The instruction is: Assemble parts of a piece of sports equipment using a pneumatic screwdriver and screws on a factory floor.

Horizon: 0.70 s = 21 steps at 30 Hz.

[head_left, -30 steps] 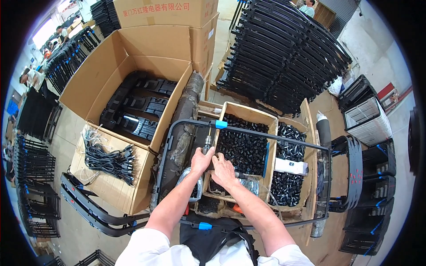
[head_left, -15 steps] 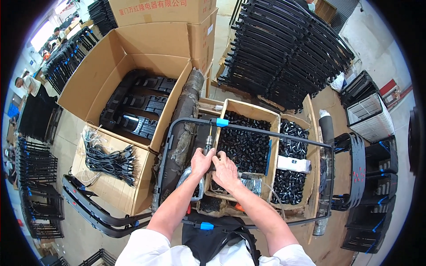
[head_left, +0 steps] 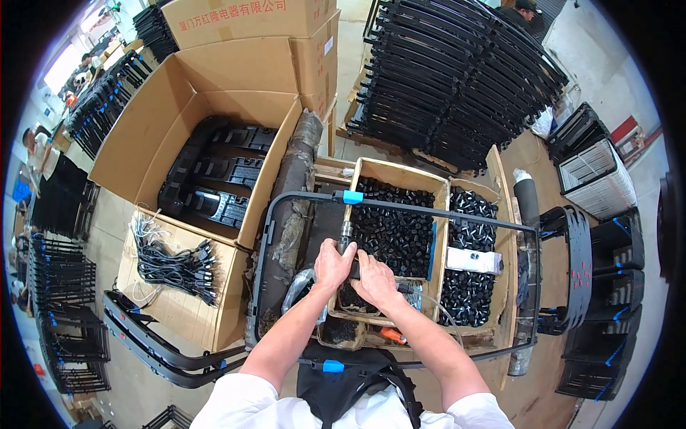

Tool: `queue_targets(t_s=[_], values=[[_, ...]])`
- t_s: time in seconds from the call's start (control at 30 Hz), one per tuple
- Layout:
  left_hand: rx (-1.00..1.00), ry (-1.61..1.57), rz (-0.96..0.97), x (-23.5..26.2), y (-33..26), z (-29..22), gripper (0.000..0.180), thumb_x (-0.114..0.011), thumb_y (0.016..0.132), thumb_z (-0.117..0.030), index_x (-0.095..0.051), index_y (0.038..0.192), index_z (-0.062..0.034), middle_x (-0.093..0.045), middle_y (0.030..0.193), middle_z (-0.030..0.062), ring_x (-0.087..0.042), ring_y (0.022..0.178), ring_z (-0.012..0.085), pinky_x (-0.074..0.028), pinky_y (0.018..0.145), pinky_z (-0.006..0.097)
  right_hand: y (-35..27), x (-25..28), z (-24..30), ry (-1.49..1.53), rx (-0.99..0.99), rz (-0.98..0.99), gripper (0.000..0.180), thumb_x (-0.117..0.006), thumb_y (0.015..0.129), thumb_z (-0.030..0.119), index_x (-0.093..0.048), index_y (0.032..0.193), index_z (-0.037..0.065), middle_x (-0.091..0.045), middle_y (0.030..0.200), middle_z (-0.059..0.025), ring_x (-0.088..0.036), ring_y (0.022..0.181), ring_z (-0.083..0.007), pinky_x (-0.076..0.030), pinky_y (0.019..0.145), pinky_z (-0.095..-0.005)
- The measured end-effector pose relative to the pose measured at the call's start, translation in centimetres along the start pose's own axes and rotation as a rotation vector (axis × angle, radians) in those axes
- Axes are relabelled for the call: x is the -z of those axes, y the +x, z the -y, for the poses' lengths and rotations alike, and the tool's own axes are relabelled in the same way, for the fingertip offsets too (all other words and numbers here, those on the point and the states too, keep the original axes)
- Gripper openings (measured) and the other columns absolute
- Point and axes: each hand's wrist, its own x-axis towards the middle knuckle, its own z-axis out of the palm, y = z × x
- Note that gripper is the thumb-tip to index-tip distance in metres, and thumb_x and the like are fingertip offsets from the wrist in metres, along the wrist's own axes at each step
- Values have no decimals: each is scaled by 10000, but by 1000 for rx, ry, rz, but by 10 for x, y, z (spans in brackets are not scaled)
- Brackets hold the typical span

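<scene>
Both hands are closed around a power screwdriver [head_left: 345, 239] with a dark body and a metal chuck pointing away from me. My left hand [head_left: 333, 266] wraps its front part, thumb along the top. My right hand [head_left: 374, 281] grips the rear, its fingers partly hidden. The chuck lies just short of the far bar of a large black rectangular frame [head_left: 486, 224], near a blue piece [head_left: 353, 197] on that bar. Whether the bit touches the bar I cannot tell. A second blue piece [head_left: 333, 366] marks the near bar, close to my body.
Under the frame stand wooden trays of small black parts [head_left: 393, 222] and black-and-silver parts [head_left: 466, 297], with a white box [head_left: 474, 261] on them. At left are a carton [head_left: 282, 143] of black panels and a bundle of black cables [head_left: 179, 268]. Stacked black frames [head_left: 457, 79] rise behind.
My hands and the screwdriver have shifted slightly right and nearer to me, so the chuck sits farther from the far bar. The whole view has moved a little.
</scene>
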Motion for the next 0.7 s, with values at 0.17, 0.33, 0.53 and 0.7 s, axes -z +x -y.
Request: queue_targets(t_s=[0.17,0.33,0.53,0.7], values=[[-25,51,9,-1,2,-1,602,-767,910,-517,-659,1065,55,-731,1069,288,-715,1023,462,-549,897,518,-1,3,-4,19,-8,8,820,-843,766,215,-467,1436,-69,-691,1146,-249,-723,1055,-401,-590,935,-471],[-3,70,28,-1,2,-4,593,-766,914,-517,-659,1060,48,-728,1068,283,-716,1015,458,-549,893,516,0,5,-6,57,-41,51,806,-847,802,231,-454,1453,-37,-688,1195,-249,-714,1081,-427,-583,957,-490],[-17,72,-7,-2,-3,-5,579,-764,922,-505,-652,1070,43,-724,1063,274,-715,1013,462,-551,893,519,0,2,-11,57,-22,42,829,-858,798,226,-438,1463,-39,-692,1200,-256,-718,1079,-419,-580,963,-487],[-24,86,-10,-4,1,-10,578,-770,919,-500,-641,1073,42,-719,1065,271,-712,1015,468,-552,893,525,4,-1,-18,97,-41,54,879,-849,771,221,-427,1484,-74,-709,1217,-275,-725,1102,-399,-582,966,-474]])
